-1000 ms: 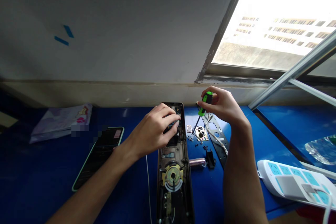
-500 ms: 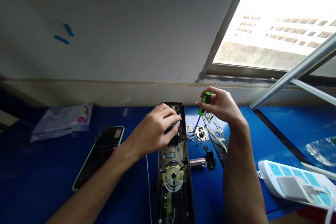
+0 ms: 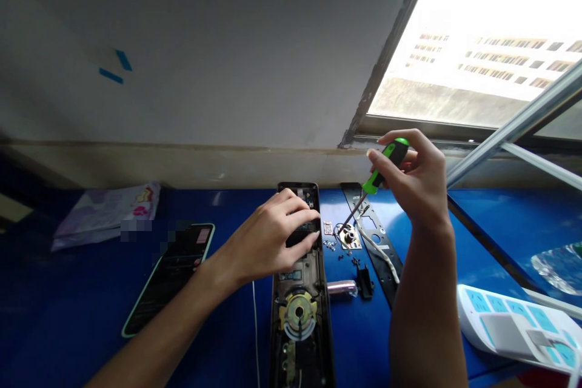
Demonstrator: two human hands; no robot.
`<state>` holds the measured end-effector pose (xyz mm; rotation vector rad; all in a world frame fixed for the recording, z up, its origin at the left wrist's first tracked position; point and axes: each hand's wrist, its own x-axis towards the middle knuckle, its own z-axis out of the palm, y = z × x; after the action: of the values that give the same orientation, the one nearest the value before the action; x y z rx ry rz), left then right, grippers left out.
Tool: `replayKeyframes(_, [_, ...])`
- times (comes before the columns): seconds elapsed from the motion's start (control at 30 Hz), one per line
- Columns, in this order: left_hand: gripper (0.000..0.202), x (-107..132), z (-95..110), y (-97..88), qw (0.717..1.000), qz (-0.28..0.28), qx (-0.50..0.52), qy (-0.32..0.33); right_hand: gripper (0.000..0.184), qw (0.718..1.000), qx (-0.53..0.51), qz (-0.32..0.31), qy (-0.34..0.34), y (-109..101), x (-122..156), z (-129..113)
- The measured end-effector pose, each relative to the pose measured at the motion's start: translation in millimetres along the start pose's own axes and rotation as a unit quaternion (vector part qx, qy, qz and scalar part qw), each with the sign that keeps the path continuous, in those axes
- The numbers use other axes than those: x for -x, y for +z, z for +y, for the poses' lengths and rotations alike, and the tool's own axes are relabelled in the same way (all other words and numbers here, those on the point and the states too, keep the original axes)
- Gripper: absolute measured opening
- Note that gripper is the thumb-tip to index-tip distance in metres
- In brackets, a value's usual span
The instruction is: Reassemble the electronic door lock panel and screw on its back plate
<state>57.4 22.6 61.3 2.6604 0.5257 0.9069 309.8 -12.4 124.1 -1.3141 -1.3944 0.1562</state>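
My left hand (image 3: 284, 233) lies across the upper part of a long black speaker housing (image 3: 284, 285), fingers bent over it, with a gap between thumb and forefinger. What lies under the palm is hidden. A round speaker driver (image 3: 299, 312) shows lower in the housing. To the right, my right hand (image 3: 416, 173) is closed round the green and black handle of a screwdriver (image 3: 376, 177). The tilted shaft points down left, its tip beside a small circuit board (image 3: 350, 236) with a round part; contact is unclear. Small screws (image 3: 330, 245) lie nearby.
Right of the housing are a perforated black plate (image 3: 386, 251) with a white cable, a pink cylindrical cell (image 3: 343, 288) and a black plastic bracket (image 3: 364, 284). A phone (image 3: 170, 282) lies left, a power strip (image 3: 513, 321) right. A metal frame (image 3: 509, 124) slants near the window.
My right hand has moved right and slightly up, tilting the screwdriver further. My left thumb and forefinger have spread apart over the housing. The view has shifted slightly.
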Motion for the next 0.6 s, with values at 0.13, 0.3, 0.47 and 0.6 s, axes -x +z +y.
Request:
replayKeyframes(0.13, [0.031,0,4,0.9,1.0,-0.016,0.014,0.001,0.018,0.995,-0.02,0.076,-0.066,4,2,-14])
replayKeyframes(0.3, [0.02,-1,4,4.2,0.998,0.004,0.06,0.018,0.02,0.991,-0.057,0.087,-0.079,14,5,-26])
replayKeyframes(0.47, [0.008,-1,1,3.3,0.996,0.046,0.078,-0.006,0.017,0.988,-0.055,0.104,-0.104,20,7,-33])
replayKeyframes(0.6, [0.003,-2,1,-0.2,0.985,0.062,0.134,-0.085,0.017,0.982,-0.055,0.125,-0.129,23,7,-36])
